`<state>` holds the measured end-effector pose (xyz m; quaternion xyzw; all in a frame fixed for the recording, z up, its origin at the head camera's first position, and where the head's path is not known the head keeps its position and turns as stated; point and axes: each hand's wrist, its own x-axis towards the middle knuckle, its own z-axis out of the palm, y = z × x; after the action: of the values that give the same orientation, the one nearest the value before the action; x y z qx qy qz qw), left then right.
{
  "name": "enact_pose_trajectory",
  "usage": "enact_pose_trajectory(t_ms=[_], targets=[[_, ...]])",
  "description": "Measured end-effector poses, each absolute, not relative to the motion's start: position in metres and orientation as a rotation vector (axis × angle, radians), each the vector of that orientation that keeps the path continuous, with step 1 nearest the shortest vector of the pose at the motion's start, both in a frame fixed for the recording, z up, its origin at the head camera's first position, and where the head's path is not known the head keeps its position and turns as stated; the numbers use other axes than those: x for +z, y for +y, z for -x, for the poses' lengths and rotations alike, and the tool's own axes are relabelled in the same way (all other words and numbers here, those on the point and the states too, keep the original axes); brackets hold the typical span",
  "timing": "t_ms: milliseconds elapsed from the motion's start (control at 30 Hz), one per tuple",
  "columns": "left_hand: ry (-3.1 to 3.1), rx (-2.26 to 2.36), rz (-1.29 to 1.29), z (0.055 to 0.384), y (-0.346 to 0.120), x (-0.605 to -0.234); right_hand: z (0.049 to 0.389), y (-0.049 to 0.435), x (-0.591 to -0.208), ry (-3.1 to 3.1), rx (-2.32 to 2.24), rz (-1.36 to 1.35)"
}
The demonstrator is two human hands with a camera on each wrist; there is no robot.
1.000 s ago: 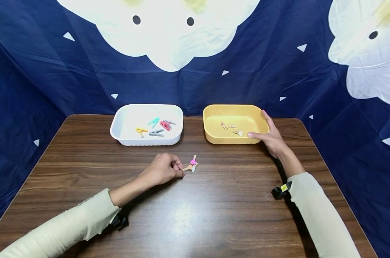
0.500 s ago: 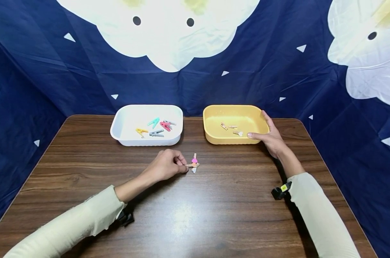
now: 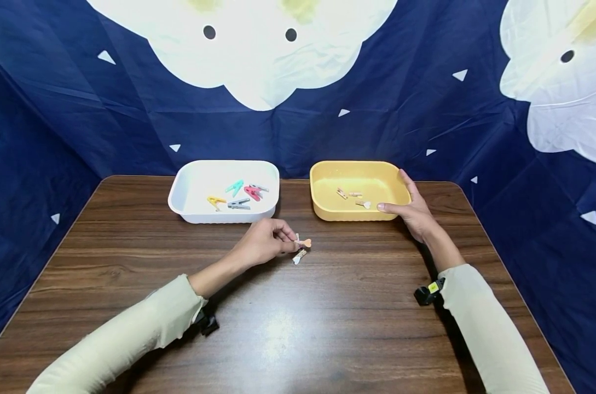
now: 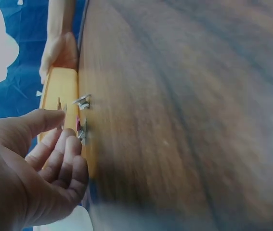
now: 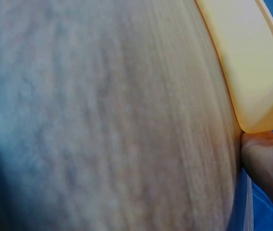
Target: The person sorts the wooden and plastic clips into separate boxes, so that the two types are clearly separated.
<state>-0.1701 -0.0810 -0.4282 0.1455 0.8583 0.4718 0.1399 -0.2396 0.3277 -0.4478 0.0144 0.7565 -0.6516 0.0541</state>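
Thumb and fingertips of my left hand [image 3: 264,241] pinch a small wooden clothespin with an orange heart [image 3: 306,243], held just above the table. Below it on the wood lies a clothespin with a white heart [image 3: 299,257]. A pink-heart clothespin [image 4: 78,123] shows in the left wrist view; in the head view the fingers mostly cover it. My right hand [image 3: 416,216] grips the right end of the yellow tray [image 3: 349,215], thumb over the front rim and fingers along the outer side. Several small wooden clothespins [image 3: 363,204] lie inside that tray.
Left of the yellow tray stands a white tray [image 3: 219,218] holding several larger plastic clothespins, among them a red one [image 3: 253,192] and a yellow one [image 3: 215,201]. Both trays sit at the back edge of the brown table [image 3: 278,339], before a blue curtain [image 3: 298,137].
My left hand has moved right and away from me, lifting the orange-heart clothespin off the others. The right hand stays on the yellow tray.
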Motion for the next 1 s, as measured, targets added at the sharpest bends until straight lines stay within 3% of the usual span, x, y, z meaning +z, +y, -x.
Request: enact_pose_trajectory(t_ms=[1000], targets=[[2.433,1.565,-0.416,0.195,-0.049,-0.405,0.240,0.328,-0.448,2.304,-1.963,-0.033]])
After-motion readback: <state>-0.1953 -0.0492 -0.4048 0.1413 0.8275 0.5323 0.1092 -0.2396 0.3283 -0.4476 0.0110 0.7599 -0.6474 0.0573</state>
